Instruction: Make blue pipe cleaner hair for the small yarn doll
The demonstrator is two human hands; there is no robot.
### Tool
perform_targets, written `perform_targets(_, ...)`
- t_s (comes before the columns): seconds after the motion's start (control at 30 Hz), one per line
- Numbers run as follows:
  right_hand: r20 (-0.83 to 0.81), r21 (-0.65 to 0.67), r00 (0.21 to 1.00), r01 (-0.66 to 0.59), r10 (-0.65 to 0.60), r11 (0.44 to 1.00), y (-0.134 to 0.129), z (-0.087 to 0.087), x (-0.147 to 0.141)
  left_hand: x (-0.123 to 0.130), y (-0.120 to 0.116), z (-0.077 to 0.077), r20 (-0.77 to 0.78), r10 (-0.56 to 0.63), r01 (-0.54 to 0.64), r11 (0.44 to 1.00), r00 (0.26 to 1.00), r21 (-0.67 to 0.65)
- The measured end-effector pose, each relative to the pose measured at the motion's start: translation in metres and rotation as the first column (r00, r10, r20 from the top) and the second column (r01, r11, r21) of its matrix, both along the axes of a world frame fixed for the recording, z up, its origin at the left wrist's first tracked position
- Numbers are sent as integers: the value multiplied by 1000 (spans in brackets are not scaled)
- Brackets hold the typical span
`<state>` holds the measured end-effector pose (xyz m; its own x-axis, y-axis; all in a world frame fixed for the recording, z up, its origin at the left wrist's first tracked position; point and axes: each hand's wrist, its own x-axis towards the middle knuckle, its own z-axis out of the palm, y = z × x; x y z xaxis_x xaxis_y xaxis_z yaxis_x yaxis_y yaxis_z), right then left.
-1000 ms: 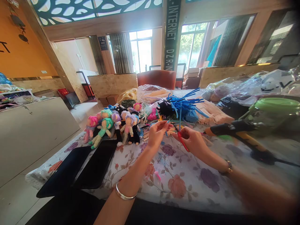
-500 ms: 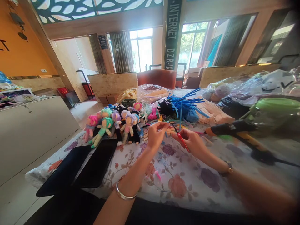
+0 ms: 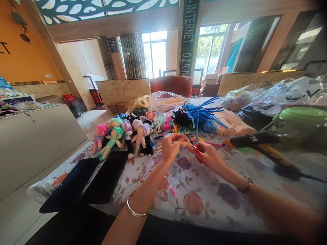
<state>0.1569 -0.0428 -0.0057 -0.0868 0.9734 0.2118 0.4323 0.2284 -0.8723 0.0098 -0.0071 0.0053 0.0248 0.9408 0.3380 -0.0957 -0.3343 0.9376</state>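
Observation:
My right hand (image 3: 205, 154) is closed on a red-handled tool (image 3: 199, 155) with dark curved jaws, which reach toward the fingertips of my left hand. The fingers of my left hand (image 3: 172, 146) are pinched together at the jaws, and what they hold is too small to make out. A thin blue piece hangs just below the two hands. Behind them lie blue fuzzy stems (image 3: 204, 114), one of them standing upright. To the left sits a group of small yarn dolls (image 3: 140, 136) with pink, green and purple hair.
Two black trays (image 3: 104, 178) lie at the table's left front. A black and orange glue gun (image 3: 268, 146) rests at the right, beside a green tub (image 3: 301, 119). Pale peach stems (image 3: 235, 124) and plastic bags (image 3: 286, 92) are at the back right of the flowered cloth (image 3: 192, 202).
Both hands stay almost where they were, still holding the same things. The jaws of the red-handled tool have shifted very slightly at my left fingertips.

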Motion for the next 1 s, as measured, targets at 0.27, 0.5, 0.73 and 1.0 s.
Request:
perform_targets(0.27,-56,-71,996,-70,66,995,-1,-3,-1,0,0,-1,-67,51,-53,998,996,-31)
perform_targets(0.5,-63,-167,969,-245,237,955,11,-8,8,-2,-1,-2,-63,83,-86,995,995,-51)
perform_targets(0.73,50,-296,858,-476,511,828,18,19,17,-3,3,-5,-36,112,-115,986,993,-119)
perform_targets(1.0,43,-455,777,-545,628,705,24,38,21,-4,4,-6,-78,108,-117,986,991,-121)
